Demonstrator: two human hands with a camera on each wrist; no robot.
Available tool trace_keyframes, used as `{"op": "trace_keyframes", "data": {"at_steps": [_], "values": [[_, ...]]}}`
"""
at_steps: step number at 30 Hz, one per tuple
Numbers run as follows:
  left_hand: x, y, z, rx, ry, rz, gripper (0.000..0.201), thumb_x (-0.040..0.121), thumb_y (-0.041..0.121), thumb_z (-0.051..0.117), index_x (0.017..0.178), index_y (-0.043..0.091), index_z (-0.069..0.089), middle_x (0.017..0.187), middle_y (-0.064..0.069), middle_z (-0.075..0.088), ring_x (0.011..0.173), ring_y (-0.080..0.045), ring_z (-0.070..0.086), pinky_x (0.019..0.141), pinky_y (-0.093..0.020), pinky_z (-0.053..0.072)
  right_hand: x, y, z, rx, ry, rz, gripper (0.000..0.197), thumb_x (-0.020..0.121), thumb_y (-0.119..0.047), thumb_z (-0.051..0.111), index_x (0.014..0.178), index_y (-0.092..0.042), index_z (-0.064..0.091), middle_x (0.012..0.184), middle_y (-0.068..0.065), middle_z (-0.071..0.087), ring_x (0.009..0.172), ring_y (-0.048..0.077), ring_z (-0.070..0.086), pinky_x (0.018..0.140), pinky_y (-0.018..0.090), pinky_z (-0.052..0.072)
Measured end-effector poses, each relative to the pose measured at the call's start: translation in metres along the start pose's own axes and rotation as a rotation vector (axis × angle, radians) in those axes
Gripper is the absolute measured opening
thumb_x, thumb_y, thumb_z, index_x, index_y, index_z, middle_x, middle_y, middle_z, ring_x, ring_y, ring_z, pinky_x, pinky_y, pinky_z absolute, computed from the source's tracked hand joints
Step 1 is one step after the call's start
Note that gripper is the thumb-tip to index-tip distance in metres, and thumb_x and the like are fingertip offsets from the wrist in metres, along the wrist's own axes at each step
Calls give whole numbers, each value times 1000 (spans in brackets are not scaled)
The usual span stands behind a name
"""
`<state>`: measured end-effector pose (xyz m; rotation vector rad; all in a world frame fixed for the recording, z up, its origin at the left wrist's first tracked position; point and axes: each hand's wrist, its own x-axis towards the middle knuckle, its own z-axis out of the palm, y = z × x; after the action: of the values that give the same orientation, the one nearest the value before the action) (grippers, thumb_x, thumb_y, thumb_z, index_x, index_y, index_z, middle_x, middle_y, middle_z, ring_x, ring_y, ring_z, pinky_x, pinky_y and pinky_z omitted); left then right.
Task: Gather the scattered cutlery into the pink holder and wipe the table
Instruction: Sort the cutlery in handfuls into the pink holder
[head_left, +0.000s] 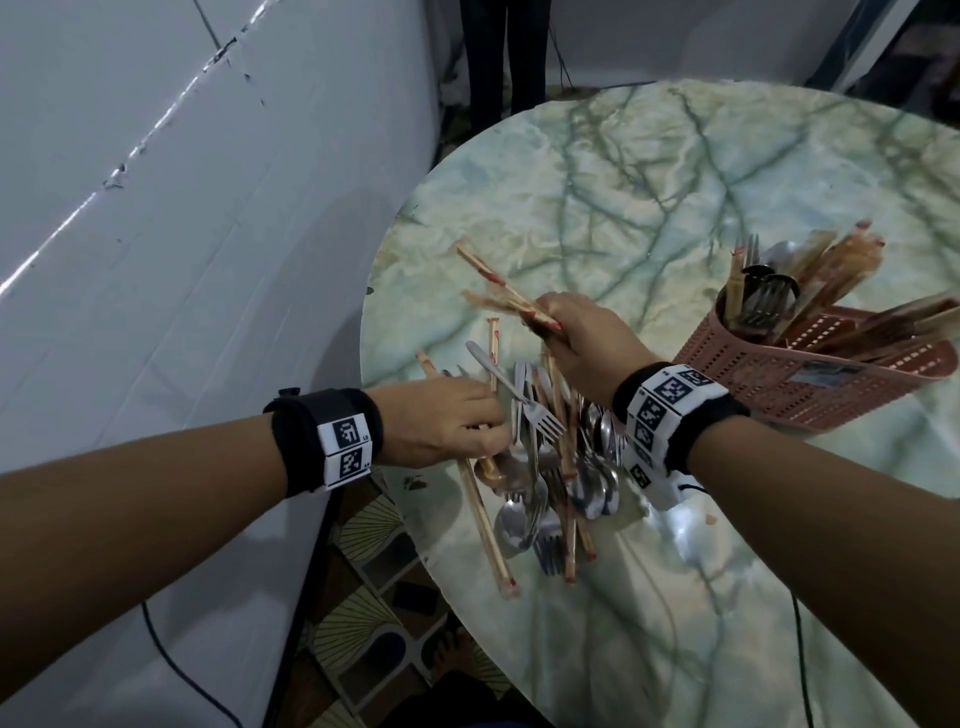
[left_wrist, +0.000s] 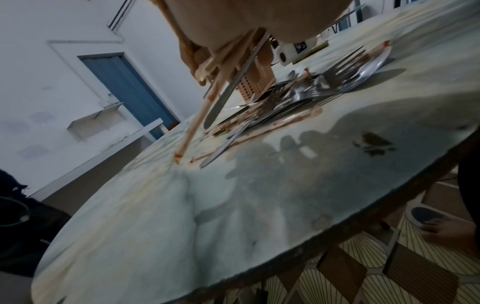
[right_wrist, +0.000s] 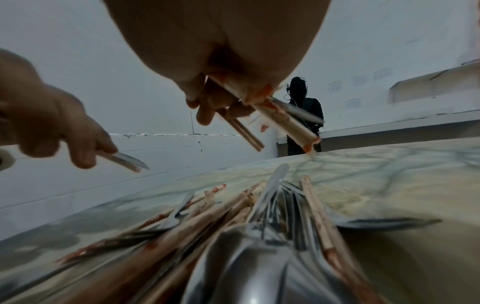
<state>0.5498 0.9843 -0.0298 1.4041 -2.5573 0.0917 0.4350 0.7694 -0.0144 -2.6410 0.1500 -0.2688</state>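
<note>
The scattered cutlery (head_left: 540, 467) lies in a loose heap near the table's (head_left: 675, 171) near-left edge: steel forks, spoons and a table knife tangled with wooden chopsticks whose ends are smeared red. The steel pieces are likely stiff, smooth and a little slippery, heavier than the chopsticks, which are light, rigid and prone to roll or fan apart; none of it looks fragile. Bundling several pieces parallel and gripping near mid-length should keep them from pivoting, though the sauce may make them slick. The right hand (head_left: 582, 343) is raised just above the heap, its fingers curled round a small bunch of chopsticks (head_left: 498, 291) that stick out up and to the left; the right wrist view suggests a steel piece in the same bunch, though blur makes that unsure. The left hand (head_left: 441, 426) sits at the heap's left edge, fingers closed on a chopstick and what seems to be the knife's handle, their far tips angled down toward the table in the left wrist view. The pink holder (head_left: 810, 374) stands to the right of the heap, well apart from the left hand, already crowded with forks, spoons and chopsticks.
</note>
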Motion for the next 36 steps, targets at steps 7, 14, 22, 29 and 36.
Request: {"op": "trace_keyframes", "data": {"at_steps": [7,14,22,29,36], "values": [[-9,-25,-1,95,-89,-98,23,94,-3,45,113,10,41,80,-8,51,66,-22,45,60,-37,43,-1,0,-8,-47,94,62,12,99,-15,49,95,-27,48,86,-9,54,88,22,46,75,34,29],[5,-48,4,216,-270,-403,53,85,3,71,135,8,52,89,-12,68,76,-33,65,65,-41,56,5,1,-12,96,54,112,11,101,-13,50,102,-24,48,90,-1,56,76,19,50,64,33,33],[24,-52,22,288,-202,-296,30,71,0,84,89,9,62,67,-6,50,57,-28,52,51,-29,31,5,2,-10,53,-12,180,7,101,-28,54,105,-22,56,79,0,62,72,26,58,64,37,48],[6,-42,5,241,-256,-297,19,94,13,56,112,12,57,113,-16,58,83,-31,59,74,-43,54,12,-3,-10,71,-27,156,16,98,-14,53,108,-19,64,88,1,67,77,22,59,66,34,46],[-43,-21,-2,311,-258,-127,13,93,4,54,102,12,59,83,-5,63,82,-29,62,79,-41,54,13,-19,0,74,-425,127,24,94,-52,55,82,-35,67,73,-12,65,70,6,62,68,25,52]]}}
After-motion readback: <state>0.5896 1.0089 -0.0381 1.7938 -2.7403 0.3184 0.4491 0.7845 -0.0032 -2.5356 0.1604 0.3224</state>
